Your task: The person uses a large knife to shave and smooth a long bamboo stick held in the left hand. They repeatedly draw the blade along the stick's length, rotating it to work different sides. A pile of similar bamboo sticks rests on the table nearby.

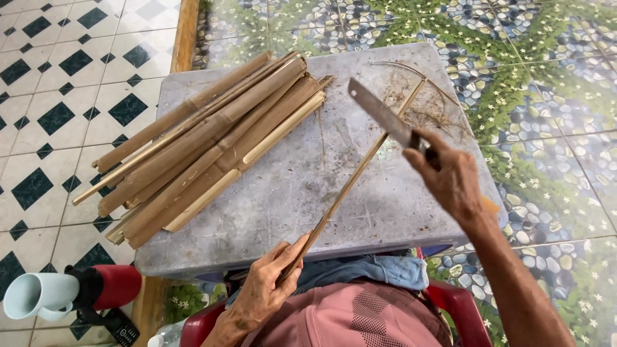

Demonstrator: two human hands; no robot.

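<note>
My left hand [267, 289] grips the near end of a long thin bamboo strip [350, 183] that runs diagonally up and to the right across a grey stone slab [385, 212]. My right hand [447, 177] holds a knife by its handle. The knife's flat grey blade [379, 114] is raised above the strip's far half, pointing up and left. A pile of split bamboo pieces [205, 144] lies on the slab's left half.
Thin bamboo shavings [427, 106] lie at the slab's far right corner. A pale mug [35, 295] and a red flask [112, 286] sit on the checked tile floor at lower left, beside a black phone [119, 328]. Pebble-patterned floor surrounds the slab on the right.
</note>
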